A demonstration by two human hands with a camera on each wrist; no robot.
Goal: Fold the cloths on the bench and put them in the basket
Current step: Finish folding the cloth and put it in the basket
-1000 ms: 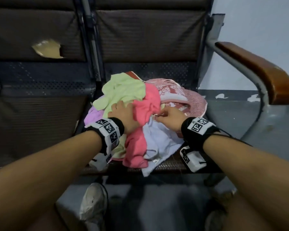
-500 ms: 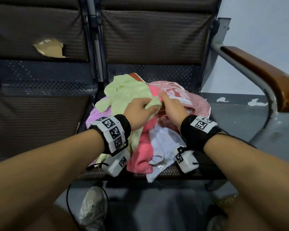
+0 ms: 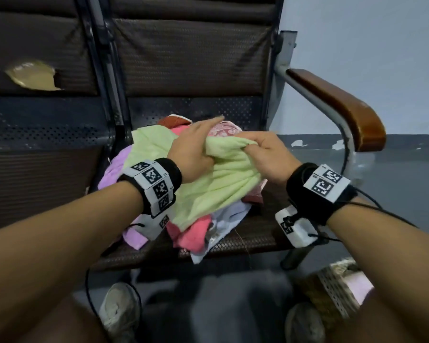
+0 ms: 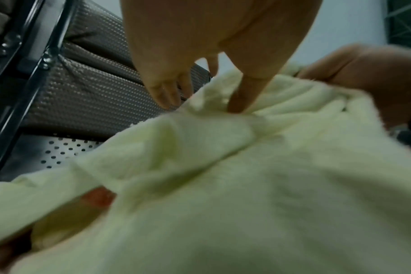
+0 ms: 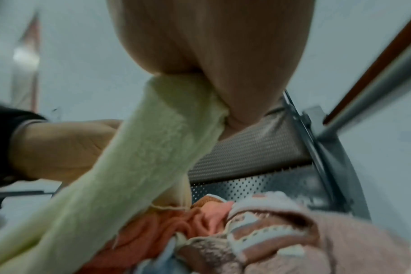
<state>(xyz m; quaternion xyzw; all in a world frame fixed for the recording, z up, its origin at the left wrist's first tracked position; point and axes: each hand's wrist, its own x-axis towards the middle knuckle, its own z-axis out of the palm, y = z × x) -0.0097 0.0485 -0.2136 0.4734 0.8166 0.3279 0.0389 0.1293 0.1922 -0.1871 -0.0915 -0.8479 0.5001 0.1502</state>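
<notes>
A pale green cloth (image 4: 258, 185) fills most of the left wrist view, bunched into soft folds and blurred at the near edge. The left hand (image 4: 211, 42) reaches down from the top of the picture; its thumb presses into a crease of the cloth, while the other fingers (image 4: 164, 89) stretch out past the cloth's far edge. The right hand (image 4: 373, 81) shows at the right, behind the cloth's upper edge, its grip hidden by fabric. Behind them stand the counter's brown woven backrest (image 4: 87, 92), a dark metal frame bar (image 4: 19, 61) at the left and a perforated metal panel (image 4: 59, 150). A patch of orange-pink fabric (image 4: 96, 198) peeks from under a fold.
</notes>
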